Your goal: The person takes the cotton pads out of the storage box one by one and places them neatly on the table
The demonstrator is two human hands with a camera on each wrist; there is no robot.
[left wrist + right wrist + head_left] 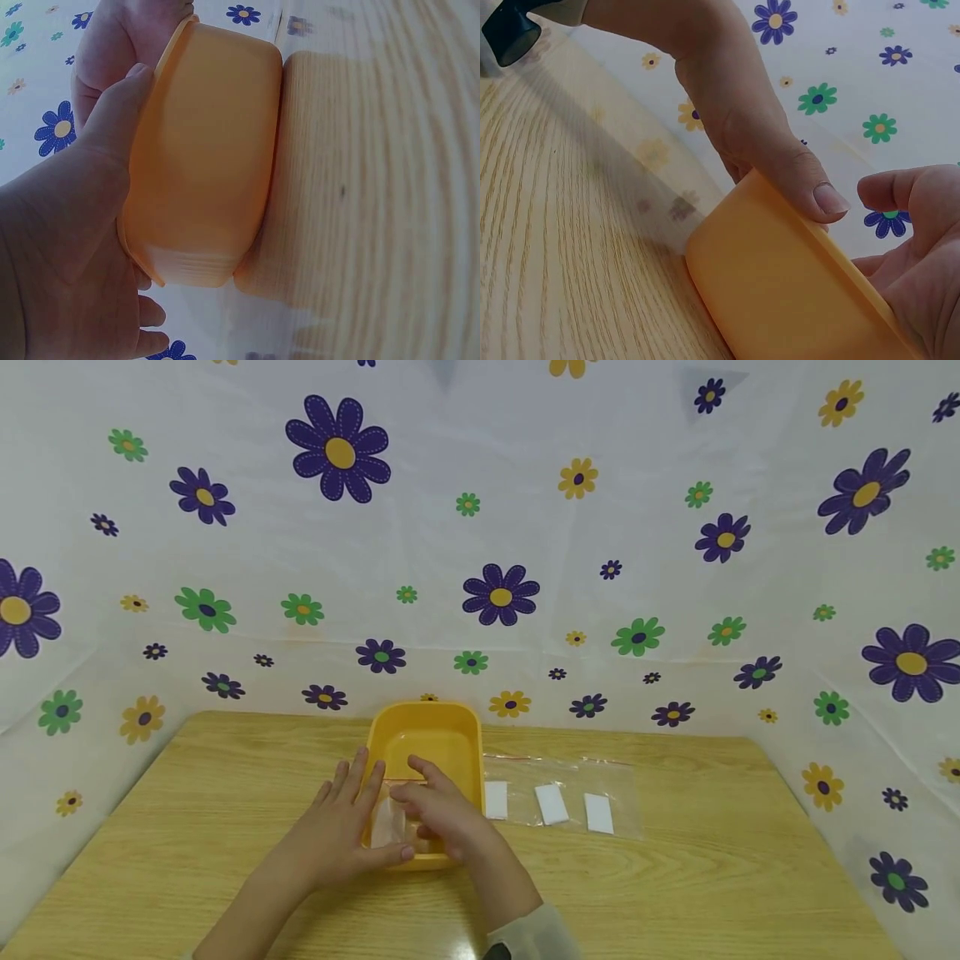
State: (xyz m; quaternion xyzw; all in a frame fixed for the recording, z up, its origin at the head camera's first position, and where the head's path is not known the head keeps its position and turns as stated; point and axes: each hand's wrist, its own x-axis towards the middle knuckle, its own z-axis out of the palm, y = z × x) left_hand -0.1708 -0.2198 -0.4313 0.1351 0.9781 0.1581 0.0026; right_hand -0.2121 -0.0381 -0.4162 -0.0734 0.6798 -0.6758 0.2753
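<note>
A yellow plastic tub (423, 714) sits on the wooden table. My left hand (337, 827) rests along its left rim, fingers spread and fairly straight; the thumb lies at the near rim, also seen on the tub wall (206, 142) in the left wrist view. Inside the tub lies a clear zip bag (387, 822) with a red seal line and something whitish in it. Over that bag is my right hand (446, 814), fingers extended and apart. In the right wrist view the right hand (930, 247) shows no object in its fingers; the fingertips low in the tub are partly hidden.
Right of the tub, clear zip bags lie in a row, holding a white rectangle (497, 800), a second white rectangle (552, 804) and a third white rectangle (598, 813). The wooden table (712, 860) meets a flower-patterned cloth (420, 543) behind and at both sides.
</note>
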